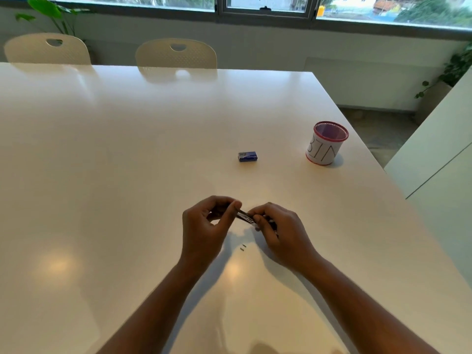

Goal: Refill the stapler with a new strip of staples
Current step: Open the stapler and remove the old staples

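A small dark stapler (245,217) is held just above the white table (127,162) between both hands. My left hand (207,226) pinches its left end with thumb and fingers. My right hand (278,231) curls round its right end, hiding most of the body. Two tiny staple bits (242,247) lie on the table just below the hands. A small blue staple box (248,156) rests farther back, apart from the hands.
A red-rimmed mesh cup with a white label reading BIN (327,144) stands at the right near the table edge. Two cream chairs (176,54) sit at the far side. A white cabinet (439,154) stands to the right.
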Demonstrator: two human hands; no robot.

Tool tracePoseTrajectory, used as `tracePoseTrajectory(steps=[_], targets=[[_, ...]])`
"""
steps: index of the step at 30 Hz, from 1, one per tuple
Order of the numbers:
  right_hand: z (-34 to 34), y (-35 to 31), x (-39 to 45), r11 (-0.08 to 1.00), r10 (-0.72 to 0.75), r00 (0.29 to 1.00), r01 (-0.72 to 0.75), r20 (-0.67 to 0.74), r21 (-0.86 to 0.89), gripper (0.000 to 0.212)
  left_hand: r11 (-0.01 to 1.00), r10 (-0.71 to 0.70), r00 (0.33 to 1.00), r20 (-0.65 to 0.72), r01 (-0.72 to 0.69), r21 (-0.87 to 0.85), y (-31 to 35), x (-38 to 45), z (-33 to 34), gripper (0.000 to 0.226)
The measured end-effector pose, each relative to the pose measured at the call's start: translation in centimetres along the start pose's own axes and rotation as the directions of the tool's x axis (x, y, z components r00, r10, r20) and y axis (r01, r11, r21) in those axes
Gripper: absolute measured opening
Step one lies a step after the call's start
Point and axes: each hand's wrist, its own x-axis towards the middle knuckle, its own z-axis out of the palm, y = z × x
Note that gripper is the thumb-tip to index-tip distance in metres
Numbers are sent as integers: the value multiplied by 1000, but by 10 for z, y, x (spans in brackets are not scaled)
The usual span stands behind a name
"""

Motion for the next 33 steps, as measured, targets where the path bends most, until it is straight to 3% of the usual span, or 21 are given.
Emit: tracePoseTrajectory(steps=[7,10,12,14,16,17,18,20,21,24,26,29,30,33], targets=[[1,6,-3,981,-42,999,42,1,-190,19,995,-71,997,-2,71,63,-14,-4,2,10],[3,8,-5,958,-75,997,78,22,-276,21,996,-40,999,-30,42,75,-10,-4,4,14],[4,11,-4,965,-70,997,58,-37,-258,18,997,-26,1000,10,26,66,-8,-4,4,21],[4,13,-2,985,-43,994,26,-98,-171,17,999,-3,1000,-2,3,54,-8,-4,2,37],[4,14,-2,994,-17,990,1,-139,-109,17,994,-107,990,-90,106,-16,-10,-6,3,74],[4,14,-2,995,-12,989,-3,-146,-101,17,973,-220,973,-67,213,-94,-9,-7,4,94],[5,14,-2,994,-12,990,-3,-137,-105,17,929,-324,945,51,328,-170,-10,-10,8,106],[5,14,-1,993,-7,994,-6,-106,-120,17,865,-369,857,359,458,-205,-6,-16,20,105],[6,15,0,993,3,995,-15,-104,-120,17,858,-371,844,388,471,-204,-4,-17,24,104],[5,17,-1,990,23,991,-41,-134,-137,17,840,-475,877,76,477,-256,-7,-8,28,122],[5,15,-2,986,16,991,-38,-132,-162,19,844,-468,883,43,461,-275,-10,-4,27,118],[5,15,0,985,26,993,-46,-119,-167,19,795,-400,848,348,510,-329,-11,-7,24,97],[5,16,1,984,28,992,-48,-119,-169,19,813,-378,846,377,498,-301,-10,-7,22,83],[4,15,0,979,10,993,-34,-120,-201,22,891,-368,912,181,401,-213,-6,-2,16,51]])
